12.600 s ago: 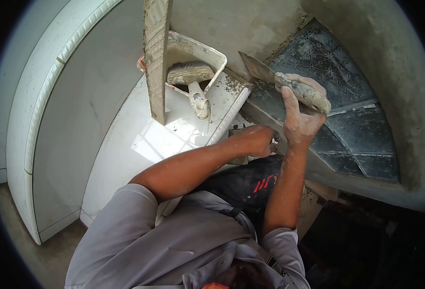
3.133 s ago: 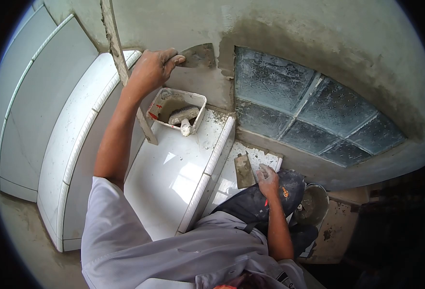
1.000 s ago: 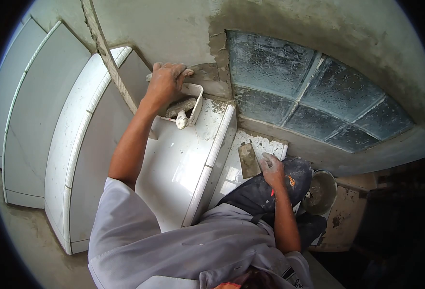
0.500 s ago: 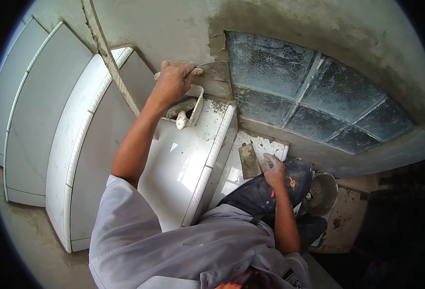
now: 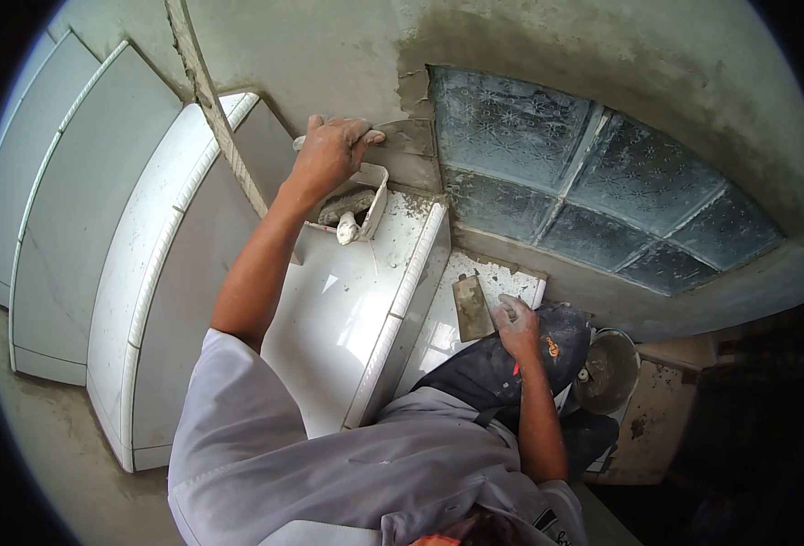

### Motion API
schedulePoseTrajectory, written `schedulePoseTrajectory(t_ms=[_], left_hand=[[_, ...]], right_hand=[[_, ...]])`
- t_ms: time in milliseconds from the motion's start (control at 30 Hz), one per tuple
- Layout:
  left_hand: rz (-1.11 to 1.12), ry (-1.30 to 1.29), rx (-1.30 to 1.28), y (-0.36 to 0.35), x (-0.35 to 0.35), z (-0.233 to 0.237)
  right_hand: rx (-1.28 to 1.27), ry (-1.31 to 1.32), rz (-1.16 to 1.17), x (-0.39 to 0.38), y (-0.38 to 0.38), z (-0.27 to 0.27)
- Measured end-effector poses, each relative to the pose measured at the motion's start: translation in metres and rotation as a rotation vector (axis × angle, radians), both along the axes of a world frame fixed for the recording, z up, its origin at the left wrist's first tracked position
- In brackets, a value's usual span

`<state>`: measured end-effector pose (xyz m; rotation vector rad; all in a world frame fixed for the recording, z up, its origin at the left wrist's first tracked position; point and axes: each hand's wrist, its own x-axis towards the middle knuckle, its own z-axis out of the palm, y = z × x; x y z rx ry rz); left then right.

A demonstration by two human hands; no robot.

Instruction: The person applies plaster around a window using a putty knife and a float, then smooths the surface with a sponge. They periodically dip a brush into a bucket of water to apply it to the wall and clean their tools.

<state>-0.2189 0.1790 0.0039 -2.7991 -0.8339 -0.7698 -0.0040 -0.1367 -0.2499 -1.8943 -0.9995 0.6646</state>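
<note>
Trowel on wall, left hand fingers clenched round it, right hand fingers slack on knee

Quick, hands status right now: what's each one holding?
Left hand: closed on the trowel, blade against the wall.
Right hand: open, resting on the ledge beside a scraper, holding nothing.

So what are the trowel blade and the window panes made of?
Trowel blade: probably steel. It is thin, flat and grey, and a mortar coating hides the finish.
Window panes: seemingly patterned glass. They are translucent with an embossed star texture and mortar-smeared edges.
</note>
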Motion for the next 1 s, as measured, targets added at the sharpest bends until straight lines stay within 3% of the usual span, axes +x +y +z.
schedulePoseTrajectory(t_ms=[167,267,367,567,767,867,967,1000], left_hand=[[0.032,0.046,-0.004,0.011,-0.031,0.001],[-0.083,0.056,0.034,-0.004,-0.015,0.018],[-0.062,0.051,0.098,0.000,-0.001,0.032],[0.078,-0.017,-0.012,0.010,-0.034,0.037],[-0.001,-0.016,0.037,-0.001,-0.002,0.055],[0.111,-0.001,0.020,0.003,-0.011,0.058],[0.102,-0.066,-0.035,0.012,-0.030,0.043],[0.149,-0.066,-0.209,-0.001,-0.026,0.055]], right_hand=[[0.017,0.036,-0.021,0.003,-0.002,-0.014],[0.027,-0.039,0.020,0.003,0.004,-0.021],[0.015,-0.055,0.022,0.002,0.005,-0.019],[0.017,0.042,-0.018,0.001,0.001,-0.013],[0.011,-0.008,0.018,-0.001,0.004,-0.014],[0.011,0.005,-0.003,0.004,0.001,-0.011],[-0.002,0.041,-0.024,0.002,-0.002,-0.007],[-0.009,0.053,-0.026,0.001,-0.002,-0.006]])
